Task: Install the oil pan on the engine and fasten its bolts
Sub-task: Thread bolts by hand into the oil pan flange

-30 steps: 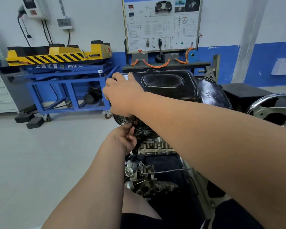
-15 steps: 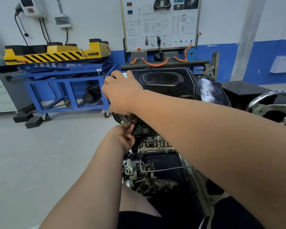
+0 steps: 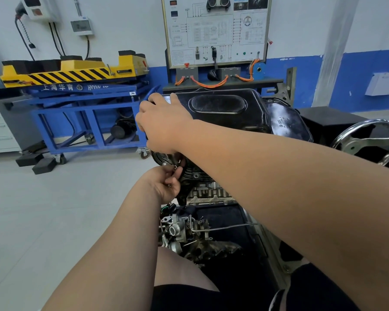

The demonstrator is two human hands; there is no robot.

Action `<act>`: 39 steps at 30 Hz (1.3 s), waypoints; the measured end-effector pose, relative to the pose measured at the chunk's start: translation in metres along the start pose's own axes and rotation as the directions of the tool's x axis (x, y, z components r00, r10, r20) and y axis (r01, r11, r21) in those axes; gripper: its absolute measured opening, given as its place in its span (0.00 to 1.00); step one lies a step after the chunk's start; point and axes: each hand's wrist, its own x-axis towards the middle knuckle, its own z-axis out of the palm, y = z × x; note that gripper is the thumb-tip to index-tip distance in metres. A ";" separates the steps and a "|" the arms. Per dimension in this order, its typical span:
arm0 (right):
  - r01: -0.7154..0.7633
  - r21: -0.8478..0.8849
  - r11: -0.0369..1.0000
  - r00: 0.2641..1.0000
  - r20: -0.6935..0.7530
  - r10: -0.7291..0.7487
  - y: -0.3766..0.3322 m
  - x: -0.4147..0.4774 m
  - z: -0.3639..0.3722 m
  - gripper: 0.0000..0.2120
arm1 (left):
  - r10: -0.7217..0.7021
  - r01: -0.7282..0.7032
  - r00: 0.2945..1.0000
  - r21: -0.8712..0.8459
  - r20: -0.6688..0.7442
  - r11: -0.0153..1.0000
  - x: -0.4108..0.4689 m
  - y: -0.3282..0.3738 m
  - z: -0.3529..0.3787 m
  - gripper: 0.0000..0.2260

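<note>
Head view: pale floor, blue-banded wall behind oil pan.

Centre: the right grip covers the near left corner of the oil pan, and its fingertips pass over the rim out of sight. Below it, the left grip pinches a small metal part, too small to identify. The right forearm hides the pan's near flange, much of the engine and the lower rim of the handwheel. The top edge crops the training board, whose print is unreadable.
</note>
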 end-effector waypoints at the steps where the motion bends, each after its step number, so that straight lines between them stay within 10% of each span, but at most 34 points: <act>1: 0.000 0.002 1.000 1.000 -0.001 0.000 0.000 0.000 0.000 0.14 | 0.001 -0.001 1.000 0.007 -0.014 1.000 0.000 0.000 0.000 0.08; 8: 0.003 -0.004 1.000 1.000 -0.004 -0.003 0.000 -0.001 0.000 0.15 | -0.064 0.066 0.998 -0.230 0.018 0.971 -0.001 -0.006 0.008 0.08; 16: -0.003 0.014 1.000 1.000 -0.008 0.003 0.000 -0.001 0.002 0.14 | -0.059 0.053 0.997 0.116 0.043 0.992 -0.004 -0.006 -0.004 0.17; 27: -0.003 0.009 1.000 1.000 -0.013 0.003 -0.001 -0.001 0.002 0.15 | -0.109 0.130 0.981 -0.124 0.163 0.984 -0.007 -0.002 0.001 0.15; 34: -0.009 0.013 1.000 1.000 -0.012 0.010 -0.001 -0.001 0.001 0.15 | -0.122 0.112 0.978 0.071 0.168 0.991 -0.010 -0.002 -0.004 0.28; 39: -0.010 0.013 1.000 1.000 -0.006 0.010 -0.001 -0.002 0.001 0.15 | -0.070 0.077 0.989 -0.044 0.129 0.996 -0.011 0.000 0.000 0.15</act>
